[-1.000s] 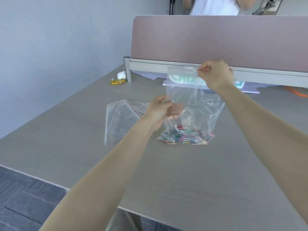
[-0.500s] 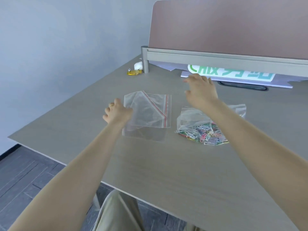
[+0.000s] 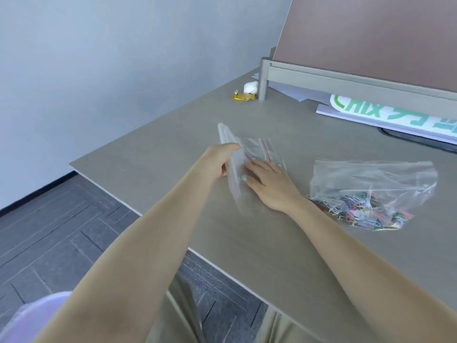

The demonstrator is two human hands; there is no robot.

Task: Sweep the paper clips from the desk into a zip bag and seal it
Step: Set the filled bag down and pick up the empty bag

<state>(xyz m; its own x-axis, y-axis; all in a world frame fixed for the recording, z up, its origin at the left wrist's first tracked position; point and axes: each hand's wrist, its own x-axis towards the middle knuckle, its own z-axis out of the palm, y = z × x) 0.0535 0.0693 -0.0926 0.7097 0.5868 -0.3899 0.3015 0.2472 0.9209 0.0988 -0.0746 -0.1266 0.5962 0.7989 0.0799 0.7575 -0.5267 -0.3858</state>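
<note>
The filled zip bag [image 3: 371, 191] of coloured paper clips [image 3: 358, 211] slumps on the desk [image 3: 247, 243], right. It's limp, slippery; best pinched at the zip edge. Left hand [image 3: 220, 159] pinches an empty bag [image 3: 249, 159]; right hand [image 3: 269, 184] presses it flat.

Both forearms are showing bare up to the frame edge, no sleeves, watch, bands or rings visible. Left hand [image 3: 217, 159] and right hand [image 3: 268, 185]: nothing worn on either. Right thumb is wearing pale mint-green nail polish [image 3: 244, 178]; other nails are too small to tell. Below the hands, light khaki fabric trousers [image 3: 183, 318] are showing over the lap, loose with soft folds. Below the left forearm, a pale lilac fabric garment edge [image 3: 32, 318] is showing at the bottom-left corner, blurred.
</note>
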